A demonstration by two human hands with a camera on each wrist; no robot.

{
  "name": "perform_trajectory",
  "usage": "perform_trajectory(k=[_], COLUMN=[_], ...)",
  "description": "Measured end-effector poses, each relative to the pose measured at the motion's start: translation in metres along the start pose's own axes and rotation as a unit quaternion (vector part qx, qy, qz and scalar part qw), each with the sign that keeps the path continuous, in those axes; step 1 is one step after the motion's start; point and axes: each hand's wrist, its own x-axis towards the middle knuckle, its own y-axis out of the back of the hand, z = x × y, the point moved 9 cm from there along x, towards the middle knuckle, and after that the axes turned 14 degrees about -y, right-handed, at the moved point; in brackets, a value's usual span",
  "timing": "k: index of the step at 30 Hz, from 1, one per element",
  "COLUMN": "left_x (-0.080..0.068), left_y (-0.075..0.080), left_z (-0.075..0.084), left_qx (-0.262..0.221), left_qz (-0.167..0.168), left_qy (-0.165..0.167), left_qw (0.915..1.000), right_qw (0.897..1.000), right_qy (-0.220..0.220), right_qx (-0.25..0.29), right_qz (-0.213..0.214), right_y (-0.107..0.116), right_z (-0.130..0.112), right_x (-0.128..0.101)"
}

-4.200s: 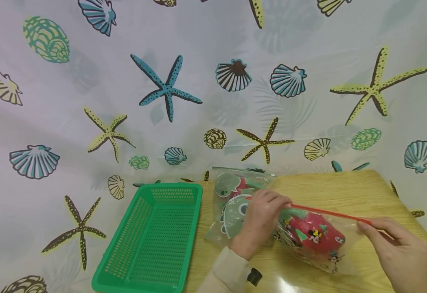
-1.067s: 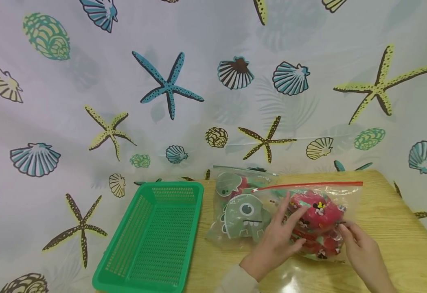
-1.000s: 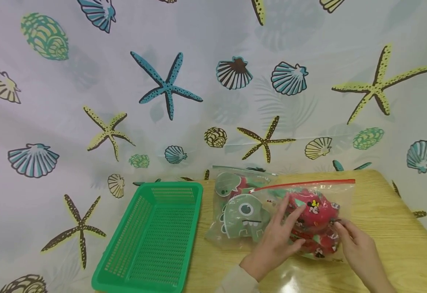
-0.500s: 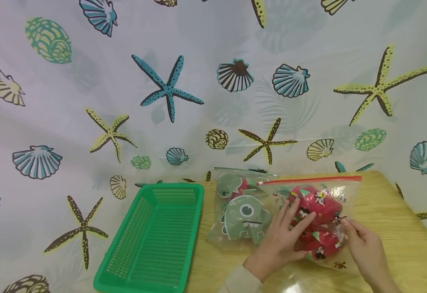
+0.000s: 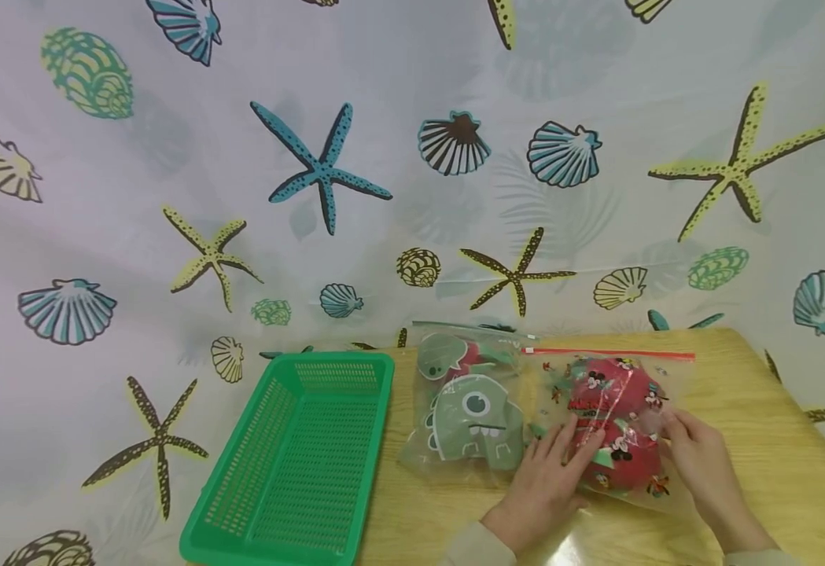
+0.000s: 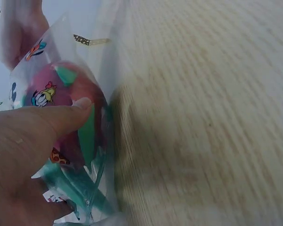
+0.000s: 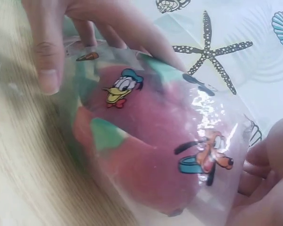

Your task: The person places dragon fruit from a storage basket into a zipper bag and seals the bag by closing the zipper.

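A clear zip bag (image 5: 613, 409) with a red zip strip lies on the wooden table (image 5: 759, 464), and inside it is a red and green soft item with cartoon prints (image 5: 606, 397). My left hand (image 5: 557, 464) presses on the bag's near left side with straight fingers. In the left wrist view its thumb (image 6: 70, 113) lies on the red item through the plastic. My right hand (image 5: 688, 448) grips the bag's right edge. The right wrist view shows the bag (image 7: 155, 136) close up, with fingers on both sides of it.
A second clear bag (image 5: 469, 401) with a green dinosaur item lies just left of the first, touching it. An empty green mesh basket (image 5: 299, 456) stands at the table's left end. A seashell-print curtain (image 5: 327, 165) hangs behind. The table's right edge is close.
Earlier both hands held the ends of the red zip strip. The bag was then tipped up on the table and now lies flatter, zip edge away from me, with both hands at its near side.
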Motion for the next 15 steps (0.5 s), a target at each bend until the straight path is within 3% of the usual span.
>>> perform_trajectory(k=[5,9,15], left_x=[0.002,0.002,-0.008], left_y=[0.002,0.002,0.012], left_z=[0.0,-0.002,-0.015], left_qx=[0.031,0.006,-0.057], left_qz=[0.023,0.016,0.027], left_qy=[0.019,0.029,0.036], left_qw=[0.9991,0.9994,0.9974], right_qw=[0.995,0.987,0.98], right_qy=[-0.028,-0.043,-0.005], right_qx=[-0.084,-0.139,-0.2], right_qz=[-0.047,-0.062,-0.017], right_y=[-0.015,-0.024,-0.019], right_z=[-0.003,0.0,-0.004], right_x=[0.008,0.012,0.008])
